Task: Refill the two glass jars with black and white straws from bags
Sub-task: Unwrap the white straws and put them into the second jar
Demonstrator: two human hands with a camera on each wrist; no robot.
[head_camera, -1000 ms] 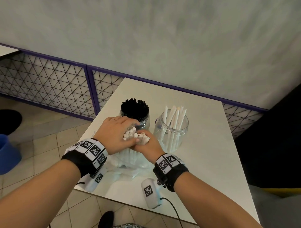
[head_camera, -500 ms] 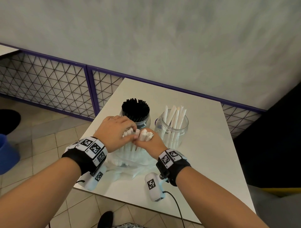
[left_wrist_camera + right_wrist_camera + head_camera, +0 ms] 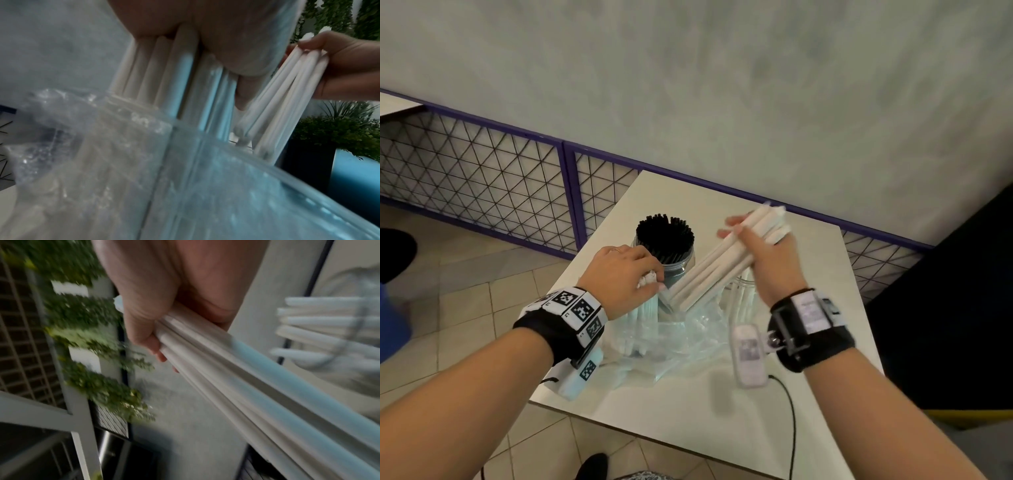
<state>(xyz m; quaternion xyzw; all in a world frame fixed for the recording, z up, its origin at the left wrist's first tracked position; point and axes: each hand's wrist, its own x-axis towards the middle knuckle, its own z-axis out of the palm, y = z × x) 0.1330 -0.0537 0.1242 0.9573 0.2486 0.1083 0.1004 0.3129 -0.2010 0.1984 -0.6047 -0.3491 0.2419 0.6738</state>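
My right hand [image 3: 756,246] grips a bundle of white straws [image 3: 719,263], tilted up to the right, its lower ends still at the mouth of the clear plastic bag [image 3: 681,346]. The same bundle [image 3: 236,382] runs across the right wrist view. My left hand [image 3: 623,274] holds the tops of the white straws [image 3: 164,73] left standing in the bag [image 3: 123,178]. A glass jar packed with black straws [image 3: 665,236] stands just behind my left hand. The second jar [image 3: 743,284], holding a few white straws, is mostly hidden behind my right hand.
The jars and bag sit on a small white table [image 3: 825,274] against a grey wall. A purple-framed wire fence [image 3: 482,178] runs along the left. Tiled floor lies to the left, and a dark seat [image 3: 945,308] stands to the right.
My right hand has pulled a bundle of white straws up and to the right out of the bag. My left hand stays on the remaining straws.
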